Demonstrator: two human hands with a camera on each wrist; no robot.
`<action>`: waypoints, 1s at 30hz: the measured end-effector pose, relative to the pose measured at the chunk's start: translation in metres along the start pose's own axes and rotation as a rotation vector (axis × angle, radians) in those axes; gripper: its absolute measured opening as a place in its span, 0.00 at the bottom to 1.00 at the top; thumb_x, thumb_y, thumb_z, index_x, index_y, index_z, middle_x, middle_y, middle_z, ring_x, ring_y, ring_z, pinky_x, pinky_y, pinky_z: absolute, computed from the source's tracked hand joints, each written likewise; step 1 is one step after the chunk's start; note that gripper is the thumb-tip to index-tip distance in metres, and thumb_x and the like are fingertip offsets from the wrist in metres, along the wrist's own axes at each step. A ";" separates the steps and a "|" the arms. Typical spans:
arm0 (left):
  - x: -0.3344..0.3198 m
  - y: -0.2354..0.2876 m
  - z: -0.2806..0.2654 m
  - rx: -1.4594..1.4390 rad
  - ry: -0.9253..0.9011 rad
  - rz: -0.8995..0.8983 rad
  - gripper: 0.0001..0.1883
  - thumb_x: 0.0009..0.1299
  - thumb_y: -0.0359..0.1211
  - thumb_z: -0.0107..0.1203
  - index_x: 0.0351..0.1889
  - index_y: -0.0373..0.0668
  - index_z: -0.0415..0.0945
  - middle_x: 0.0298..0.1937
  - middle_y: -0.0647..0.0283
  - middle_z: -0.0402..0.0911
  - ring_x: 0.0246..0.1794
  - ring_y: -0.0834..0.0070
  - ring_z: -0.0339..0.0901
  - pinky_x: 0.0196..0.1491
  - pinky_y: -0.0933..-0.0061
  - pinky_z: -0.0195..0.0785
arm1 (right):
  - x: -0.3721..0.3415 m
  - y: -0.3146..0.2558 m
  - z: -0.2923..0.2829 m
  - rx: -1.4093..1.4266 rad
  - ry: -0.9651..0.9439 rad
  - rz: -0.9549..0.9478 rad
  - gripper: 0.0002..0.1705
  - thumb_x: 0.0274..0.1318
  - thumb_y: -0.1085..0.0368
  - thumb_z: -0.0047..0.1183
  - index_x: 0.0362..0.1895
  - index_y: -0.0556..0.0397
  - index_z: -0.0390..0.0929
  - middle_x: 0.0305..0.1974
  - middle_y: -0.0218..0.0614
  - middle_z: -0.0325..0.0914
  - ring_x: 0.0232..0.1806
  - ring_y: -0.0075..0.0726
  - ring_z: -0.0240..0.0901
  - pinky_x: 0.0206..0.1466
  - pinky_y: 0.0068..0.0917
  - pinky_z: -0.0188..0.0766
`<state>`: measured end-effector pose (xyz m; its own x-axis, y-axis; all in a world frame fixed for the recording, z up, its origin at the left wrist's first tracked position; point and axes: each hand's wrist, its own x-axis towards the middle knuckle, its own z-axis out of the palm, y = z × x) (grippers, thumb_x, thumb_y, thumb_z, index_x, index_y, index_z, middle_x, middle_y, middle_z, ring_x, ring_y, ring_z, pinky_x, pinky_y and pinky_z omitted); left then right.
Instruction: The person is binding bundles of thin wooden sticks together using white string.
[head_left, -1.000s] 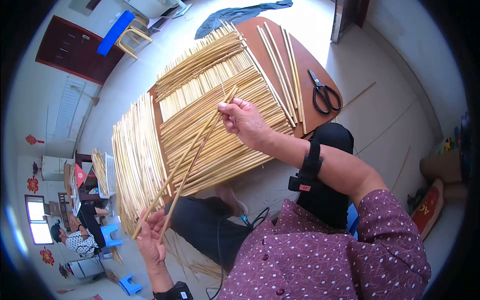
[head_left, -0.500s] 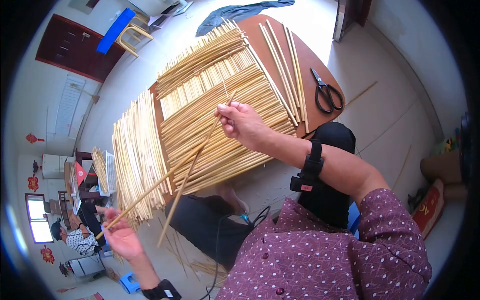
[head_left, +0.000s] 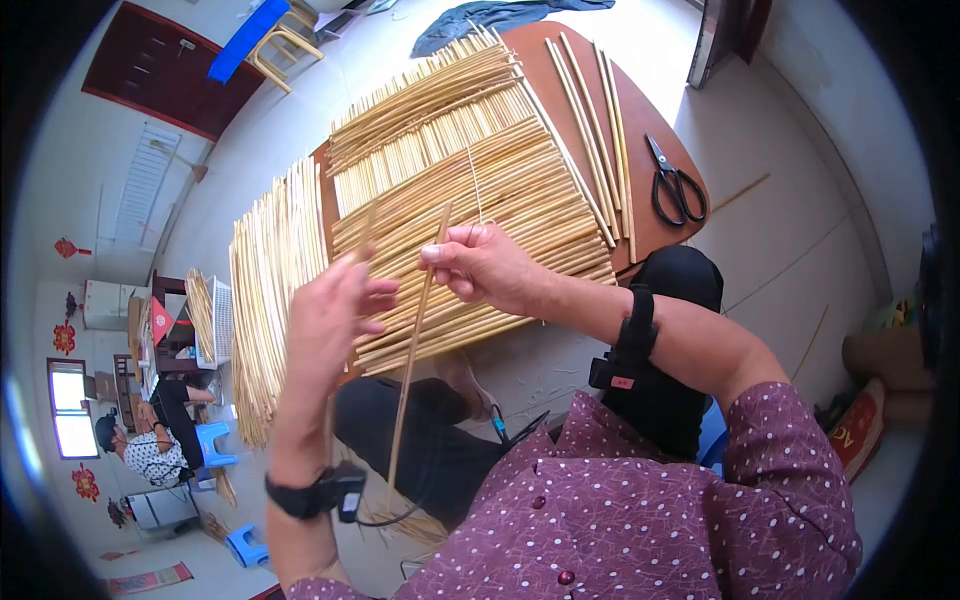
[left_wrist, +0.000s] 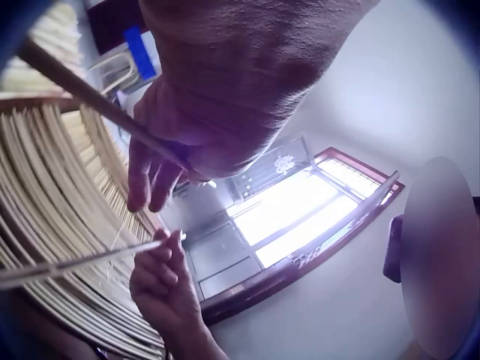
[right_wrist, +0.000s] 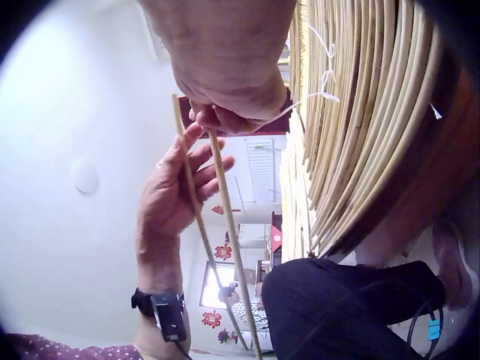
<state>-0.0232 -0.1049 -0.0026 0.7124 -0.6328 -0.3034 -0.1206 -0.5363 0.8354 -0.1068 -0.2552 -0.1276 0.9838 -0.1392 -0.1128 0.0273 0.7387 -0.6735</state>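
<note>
A thin straw-coloured stalk (head_left: 408,375) slants downward from my right hand (head_left: 485,265), which pinches it near its upper end between thumb and forefinger. My left hand (head_left: 330,315), blurred, is raised just left of it with fingers spread. A second stalk (right_wrist: 196,202) lies against the left hand, held at the thumb; its upper end (head_left: 368,228) shows blurred above that hand. White thread (head_left: 475,180) runs from the stalk mat (head_left: 480,290) to near my right hand, with a knot (right_wrist: 327,91) visible beside it in the right wrist view.
A brown table (head_left: 650,110) bears the mat, several loose stalks (head_left: 590,130) and black-handled scissors (head_left: 676,190). A thick row of pale stalks (head_left: 280,290) lies left of it. Beyond sit another person (head_left: 155,450) and a blue stool (head_left: 246,546). My knee (head_left: 400,415) is below.
The two stalks, both at my right hand a second ago, have parted. My left hand went out to the lower left with one, then rose close to the right hand, which still pinches the other.
</note>
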 end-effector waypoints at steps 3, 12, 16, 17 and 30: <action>0.024 -0.017 0.021 -0.078 -0.148 -0.017 0.21 0.76 0.40 0.42 0.60 0.38 0.66 0.39 0.58 0.80 0.33 0.77 0.81 0.30 0.83 0.75 | 0.001 -0.001 -0.002 -0.070 0.019 -0.040 0.10 0.57 0.64 0.56 0.27 0.56 0.75 0.20 0.27 0.72 0.15 0.15 0.61 0.16 0.12 0.55; 0.027 -0.026 0.047 -0.302 -0.187 -0.058 0.22 0.76 0.44 0.41 0.59 0.39 0.66 0.38 0.61 0.79 0.29 0.77 0.80 0.29 0.83 0.76 | 0.004 -0.008 -0.002 -0.146 0.095 -0.040 0.09 0.56 0.64 0.58 0.27 0.55 0.76 0.20 0.27 0.73 0.15 0.14 0.64 0.15 0.11 0.57; 0.031 -0.040 0.043 -0.197 -0.254 0.009 0.22 0.77 0.46 0.38 0.57 0.39 0.67 0.31 0.64 0.77 0.18 0.84 0.72 0.20 0.87 0.66 | 0.001 -0.014 0.000 -0.313 0.121 -0.036 0.10 0.56 0.62 0.57 0.29 0.56 0.77 0.20 0.27 0.74 0.16 0.14 0.66 0.16 0.11 0.60; 0.032 -0.042 0.042 -0.198 -0.254 0.008 0.22 0.77 0.46 0.38 0.57 0.39 0.67 0.31 0.64 0.77 0.18 0.84 0.72 0.20 0.87 0.66 | 0.000 -0.018 0.002 -0.313 0.122 -0.034 0.10 0.56 0.62 0.57 0.29 0.56 0.77 0.20 0.27 0.74 0.16 0.14 0.66 0.16 0.11 0.60; 0.013 -0.035 0.048 0.920 0.475 0.933 0.30 0.67 0.34 0.54 0.66 0.35 0.58 0.42 0.54 0.78 0.39 0.62 0.78 0.41 0.68 0.72 | 0.016 -0.031 -0.016 -0.203 0.412 -0.137 0.11 0.60 0.58 0.52 0.31 0.52 0.72 0.21 0.28 0.72 0.16 0.16 0.64 0.17 0.12 0.60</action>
<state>-0.0427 -0.1206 -0.0578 0.2593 -0.8074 0.5299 -0.9495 -0.3136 -0.0133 -0.0944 -0.2912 -0.1204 0.8203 -0.5067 -0.2655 0.0764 0.5571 -0.8269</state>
